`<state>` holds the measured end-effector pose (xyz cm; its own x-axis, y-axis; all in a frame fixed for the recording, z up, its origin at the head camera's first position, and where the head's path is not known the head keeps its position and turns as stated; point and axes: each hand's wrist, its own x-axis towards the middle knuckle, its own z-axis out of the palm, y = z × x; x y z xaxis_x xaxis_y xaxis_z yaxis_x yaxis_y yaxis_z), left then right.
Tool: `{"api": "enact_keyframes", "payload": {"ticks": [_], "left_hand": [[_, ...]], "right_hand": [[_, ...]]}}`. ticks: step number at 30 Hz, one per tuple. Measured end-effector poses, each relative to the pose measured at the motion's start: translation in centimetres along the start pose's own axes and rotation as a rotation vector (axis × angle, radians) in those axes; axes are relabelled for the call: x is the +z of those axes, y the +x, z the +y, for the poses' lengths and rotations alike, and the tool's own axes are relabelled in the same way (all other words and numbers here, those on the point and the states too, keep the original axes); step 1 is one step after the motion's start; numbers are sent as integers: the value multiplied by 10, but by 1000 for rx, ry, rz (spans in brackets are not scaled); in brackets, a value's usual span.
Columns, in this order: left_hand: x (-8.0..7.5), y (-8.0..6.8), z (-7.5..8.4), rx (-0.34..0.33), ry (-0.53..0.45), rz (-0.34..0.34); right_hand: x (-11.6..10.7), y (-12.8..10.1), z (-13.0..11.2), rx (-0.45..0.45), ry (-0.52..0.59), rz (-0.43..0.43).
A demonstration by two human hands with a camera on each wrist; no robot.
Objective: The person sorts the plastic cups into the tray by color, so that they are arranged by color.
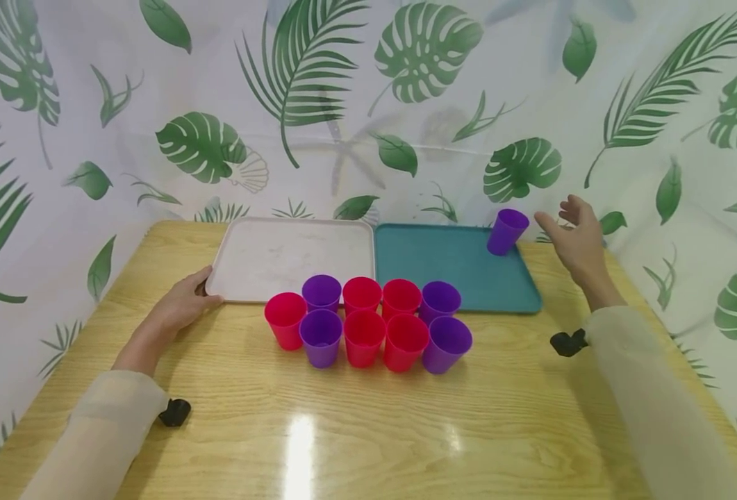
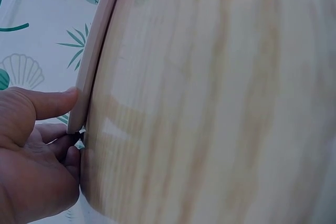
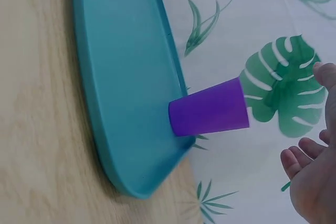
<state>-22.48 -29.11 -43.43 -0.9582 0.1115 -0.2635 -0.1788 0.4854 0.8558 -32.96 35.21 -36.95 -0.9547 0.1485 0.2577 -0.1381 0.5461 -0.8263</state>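
Observation:
At the left end of a white tray [image 1: 293, 257] is my left hand [image 1: 183, 302]. Seen from the left wrist, the thumb lies on the tray's rim [image 2: 90, 72] and the other fingers curl below its corner, so the hand grips it there. My right hand [image 1: 577, 243] is raised with spread fingers, just right of a purple cup [image 1: 507, 232] and apart from it. That cup stands upright at the far right corner of a teal tray [image 1: 449, 267]. The right wrist view shows the same purple cup [image 3: 210, 108] beside the relaxed, empty right hand [image 3: 315, 166].
In front of the trays, two close rows of upright red cups [image 1: 363, 340] and purple cups [image 1: 446, 345] stand on the wooden table [image 1: 368, 430]. A leaf-patterned cloth [image 1: 355, 90] hangs behind and at both sides.

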Motion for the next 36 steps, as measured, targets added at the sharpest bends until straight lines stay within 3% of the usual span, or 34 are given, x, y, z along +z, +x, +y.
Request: {"api": "enact_keyframes", "payload": {"ticks": [20, 29, 36], "left_hand": [[2, -1, -1, 31, 2, 9], [4, -3, 3, 31, -2, 9], [5, -3, 4, 28, 0, 13]], "right_hand": [[-6, -60, -43, -156, -12, -172], [10, -102, -55, -372, 73, -251], [21, -128, -55, -366, 123, -327]]}}
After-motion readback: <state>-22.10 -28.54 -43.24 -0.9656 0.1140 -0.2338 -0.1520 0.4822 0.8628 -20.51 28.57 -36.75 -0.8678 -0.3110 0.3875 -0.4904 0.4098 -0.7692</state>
